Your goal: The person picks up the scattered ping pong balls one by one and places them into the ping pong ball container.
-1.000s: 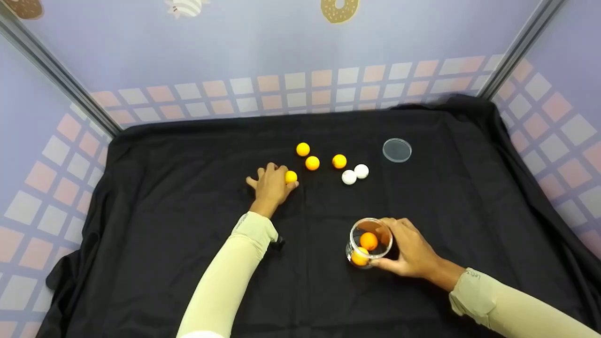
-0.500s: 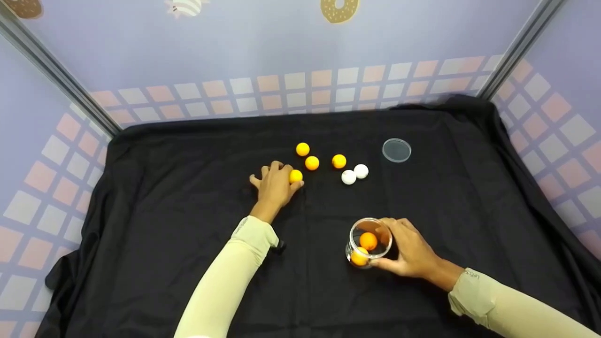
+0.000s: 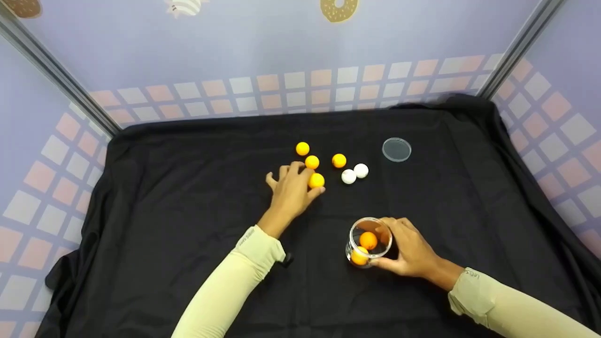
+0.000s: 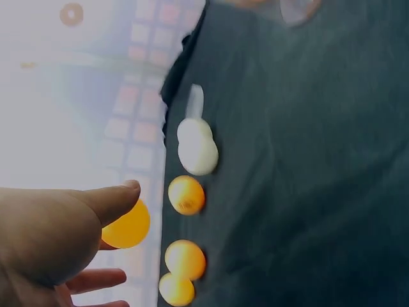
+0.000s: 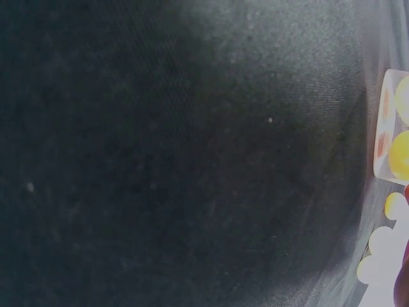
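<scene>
Between thumb and index finger, my left hand (image 3: 290, 192) pinches an orange ping-pong ball (image 3: 317, 180); the left wrist view shows the same ball (image 4: 128, 225) held up against the bright wall. My right hand (image 3: 413, 249) grips a clear jar (image 3: 350, 249) from its right side, mouth upward. Two orange balls lie inside, one ball (image 3: 368, 240) behind the other ball (image 3: 359, 256). Only the jar's edge (image 5: 382, 128) shows in the right wrist view. Beyond my left hand lie three loose orange balls (image 3: 339, 160) and two white balls (image 3: 348, 176) side by side.
A clear round lid (image 3: 396, 149) lies flat at the back right. Black cloth (image 3: 188, 211) covers the table, bunched at its back right corner (image 3: 469, 105). Patterned walls (image 3: 263, 47) enclose the back and both sides.
My left hand has moved to the right with the orange ball, which has come up off the cloth. The right hand and jar have stayed in place.
</scene>
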Motion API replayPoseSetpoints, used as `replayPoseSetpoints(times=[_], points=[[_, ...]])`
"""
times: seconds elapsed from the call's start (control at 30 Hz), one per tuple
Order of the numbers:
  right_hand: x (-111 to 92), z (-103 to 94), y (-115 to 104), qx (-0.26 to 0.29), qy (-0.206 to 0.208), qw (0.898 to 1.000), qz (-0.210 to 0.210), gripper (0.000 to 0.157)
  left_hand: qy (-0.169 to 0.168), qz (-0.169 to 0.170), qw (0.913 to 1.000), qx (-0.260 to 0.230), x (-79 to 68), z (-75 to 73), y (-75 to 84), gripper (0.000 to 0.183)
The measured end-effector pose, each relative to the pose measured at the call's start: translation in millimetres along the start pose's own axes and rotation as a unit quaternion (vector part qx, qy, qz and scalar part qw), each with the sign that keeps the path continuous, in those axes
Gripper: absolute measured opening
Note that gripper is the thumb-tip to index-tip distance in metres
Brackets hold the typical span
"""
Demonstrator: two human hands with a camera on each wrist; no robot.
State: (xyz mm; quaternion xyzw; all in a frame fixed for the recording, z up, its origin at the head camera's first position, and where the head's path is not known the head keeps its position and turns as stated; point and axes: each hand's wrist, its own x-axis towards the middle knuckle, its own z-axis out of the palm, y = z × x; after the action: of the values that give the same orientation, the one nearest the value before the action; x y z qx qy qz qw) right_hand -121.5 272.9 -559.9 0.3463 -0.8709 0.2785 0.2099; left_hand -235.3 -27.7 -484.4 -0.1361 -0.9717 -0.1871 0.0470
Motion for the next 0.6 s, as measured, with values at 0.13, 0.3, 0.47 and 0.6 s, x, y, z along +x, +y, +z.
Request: replayPoseSetpoints(times=[0.13,0.3,0.47,0.6], points=[[-0.6,0.7,-0.3,-0.002,-0.002,1.0,0.003,0.09,-0.01,0.025,0.9996,-0.01,-10.8,-8.6,17.1,0.044],[0.3,0.4,-1.1,0.0,0.002,1.0,0.003,0.088,-0.022,0.054,0.9978,-0.032,-24.1,-20.5,39.1,0.041],[0.7,0.3,-0.5,0.004,0.006,1.0,0.006,0.087,-0.023,0.092,0.995,-0.03,-37.2,-31.0,56.8,0.044],[0.7,-0.1,-0.4,0.011,-0.006,1.0,0.013,0.085,-0.023,0.116,0.9926,-0.024,-47.5,-35.9,67.4,0.044]])
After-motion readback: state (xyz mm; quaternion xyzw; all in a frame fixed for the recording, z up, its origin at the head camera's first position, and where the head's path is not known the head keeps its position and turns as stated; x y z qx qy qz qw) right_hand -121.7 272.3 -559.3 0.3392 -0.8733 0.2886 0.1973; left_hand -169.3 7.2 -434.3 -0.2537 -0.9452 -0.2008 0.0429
